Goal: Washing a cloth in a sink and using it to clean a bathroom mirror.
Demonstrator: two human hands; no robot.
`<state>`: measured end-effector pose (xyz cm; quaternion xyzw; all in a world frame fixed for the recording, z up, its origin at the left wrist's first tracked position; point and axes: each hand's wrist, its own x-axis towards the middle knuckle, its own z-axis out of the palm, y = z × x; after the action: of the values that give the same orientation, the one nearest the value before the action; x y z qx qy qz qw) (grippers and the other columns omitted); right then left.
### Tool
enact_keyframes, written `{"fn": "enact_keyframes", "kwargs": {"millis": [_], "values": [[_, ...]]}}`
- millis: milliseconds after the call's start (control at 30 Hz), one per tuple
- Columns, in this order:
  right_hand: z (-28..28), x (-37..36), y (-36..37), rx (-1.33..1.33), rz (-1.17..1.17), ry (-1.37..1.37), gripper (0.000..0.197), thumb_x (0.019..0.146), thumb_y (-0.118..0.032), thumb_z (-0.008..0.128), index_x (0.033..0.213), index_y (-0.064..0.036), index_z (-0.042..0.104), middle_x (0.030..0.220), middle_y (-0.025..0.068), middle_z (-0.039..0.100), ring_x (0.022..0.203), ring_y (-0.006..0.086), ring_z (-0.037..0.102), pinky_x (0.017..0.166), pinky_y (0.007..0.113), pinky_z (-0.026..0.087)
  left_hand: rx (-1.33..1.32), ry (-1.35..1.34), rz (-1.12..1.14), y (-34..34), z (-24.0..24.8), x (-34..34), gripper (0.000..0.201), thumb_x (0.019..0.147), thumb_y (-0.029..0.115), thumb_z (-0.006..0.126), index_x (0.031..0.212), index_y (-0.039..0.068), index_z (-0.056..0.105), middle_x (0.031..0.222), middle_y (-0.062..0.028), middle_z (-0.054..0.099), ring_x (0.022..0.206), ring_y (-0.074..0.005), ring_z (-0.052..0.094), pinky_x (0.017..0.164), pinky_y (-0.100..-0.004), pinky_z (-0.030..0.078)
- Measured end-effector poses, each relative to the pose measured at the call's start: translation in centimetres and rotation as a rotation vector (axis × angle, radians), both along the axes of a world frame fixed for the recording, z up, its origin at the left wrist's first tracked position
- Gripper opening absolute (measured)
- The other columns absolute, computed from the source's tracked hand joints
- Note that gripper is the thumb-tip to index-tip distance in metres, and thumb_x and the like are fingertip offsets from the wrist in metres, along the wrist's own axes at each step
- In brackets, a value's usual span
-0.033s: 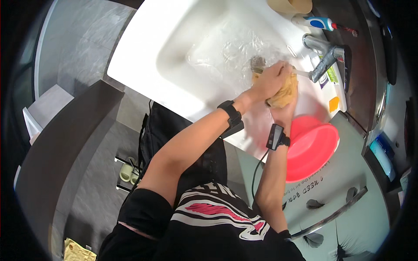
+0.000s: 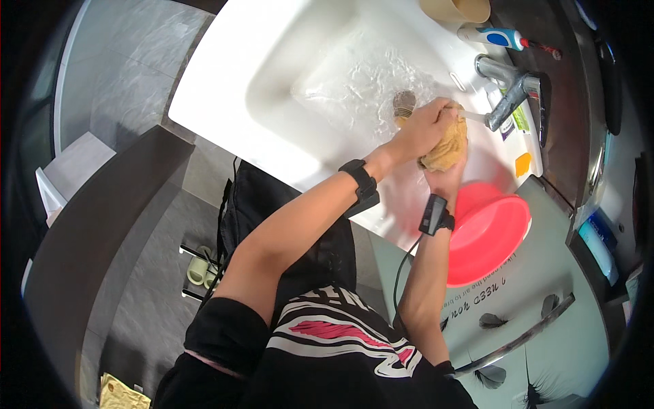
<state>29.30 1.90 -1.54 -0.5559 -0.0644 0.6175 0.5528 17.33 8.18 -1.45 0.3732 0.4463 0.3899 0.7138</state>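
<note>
Over the right side of the white sink [image 2: 225, 88], a wet mustard-yellow cloth [image 2: 449, 148] is bunched between my hands. Its dark striped edge shows at the lower end, and another striped part hangs by the drain, a bit like a sock. My left hand [image 2: 419, 133] is closed on the top of the cloth, fingers curled over it. From below, my right hand [image 2: 448, 178] holds the same cloth, which covers most of its fingers. Water runs from the chrome tap [image 2: 507, 105] onto the cloth beside my left fingertips and ripples across the basin.
A pink plastic basin [image 2: 487, 238] sits right of my right forearm, by the sink's edge. Along the back right are a beige cup [image 2: 470, 10], an electric toothbrush [image 2: 494, 35], tubes behind the tap and an orange piece [image 2: 522, 164]. A cable trails from my right wrist device [image 2: 434, 215].
The cloth and both hands have shifted very slightly, with the striped part by the drain more exposed. Water keeps running, and both hands keep their hold.
</note>
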Motion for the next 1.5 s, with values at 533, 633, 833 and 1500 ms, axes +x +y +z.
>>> {"fn": "enact_keyframes", "kwargs": {"millis": [533, 633, 833, 1500], "values": [[-4.1, -3.5, 0.0, -0.021, -0.157, 0.0, 0.038, 0.105, -0.032, 0.046, 0.138, -0.0121, 0.047, 0.125, 0.0028, 0.058, 0.112, 0.0185, 0.059, 0.093, 0.036, 0.052, 0.143, 0.141, 0.088, 1.3, -0.3, -0.7, 0.043, 0.078, 0.033, 0.083, 0.1, 0.002, 0.063, 0.094, -0.0145, 0.069, 0.084, -0.0265, 0.067, 0.079, -0.0359, 0.054], [-4.5, -4.2, 0.0, 0.044, -0.173, -0.059, 0.038, 0.105, -0.029, 0.048, 0.139, -0.0123, 0.046, 0.128, 0.0023, 0.056, 0.115, 0.0174, 0.057, 0.096, 0.035, 0.05, 0.15, 0.2, 0.131, 1.7, -0.8, -0.2, 0.038, 0.08, 0.03, 0.079, 0.093, 0.0, 0.061, 0.091, -0.0182, 0.068, 0.081, -0.0327, 0.068, 0.076, -0.0412, 0.053], [-3.6, -4.0, 0.0, 0.004, -0.031, -0.429, 0.043, 0.105, -0.03, 0.05, 0.144, -0.0118, 0.042, 0.134, 0.0015, 0.053, 0.125, 0.0166, 0.051, 0.104, 0.034, 0.045, 0.114, 0.368, 0.181, 1.6, -1.2, 0.4, 0.027, 0.086, 0.021, 0.065, 0.086, -0.005, 0.057, 0.088, -0.0297, 0.064, 0.081, -0.0476, 0.063, 0.074, -0.0507, 0.05], [-1.4, -1.0, -0.4, -0.037, 0.06, 0.295, 0.032, 0.103, -0.048, 0.045, 0.118, -0.0225, 0.059, 0.111, -0.0065, 0.062, 0.094, 0.0092, 0.062, 0.066, 0.03, 0.054, 0.307, 0.231, 0.113, 2.1, 0.5, -1.0, 0.026, 0.084, 0.028, 0.078, 0.083, 0.004, 0.068, 0.088, -0.0143, 0.064, 0.086, -0.0342, 0.064, 0.077, -0.0426, 0.049]]}}
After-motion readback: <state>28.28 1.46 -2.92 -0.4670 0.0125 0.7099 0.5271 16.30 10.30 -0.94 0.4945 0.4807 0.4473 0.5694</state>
